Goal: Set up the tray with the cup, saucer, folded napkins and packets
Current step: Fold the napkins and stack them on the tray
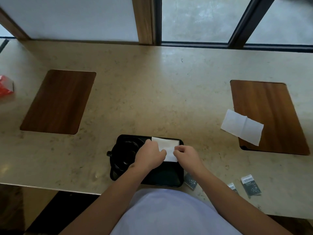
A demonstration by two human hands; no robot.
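A black tray (162, 179) lies at the counter's near edge. On its left half a black cup (124, 156) sits on a black saucer (116, 164), handle pointing left. A white napkin (167, 146) lies across the tray's far right part. My left hand (149, 154) pinches its left edge and my right hand (186, 154) pinches its right edge. A second white napkin (242, 127), unfolded, lies to the right, partly on a wooden mat. Three dark packets lie right of the tray: one (190, 181) beside it, one (232, 186) farther out, one (250, 184) farthest.
Two wooden placemats lie on the beige stone counter (152, 92): one at the left (58, 101), one at the right (269, 116). A red package (6, 85) sits at the far left edge. Windows and a wooden post (142, 19) stand behind the counter.
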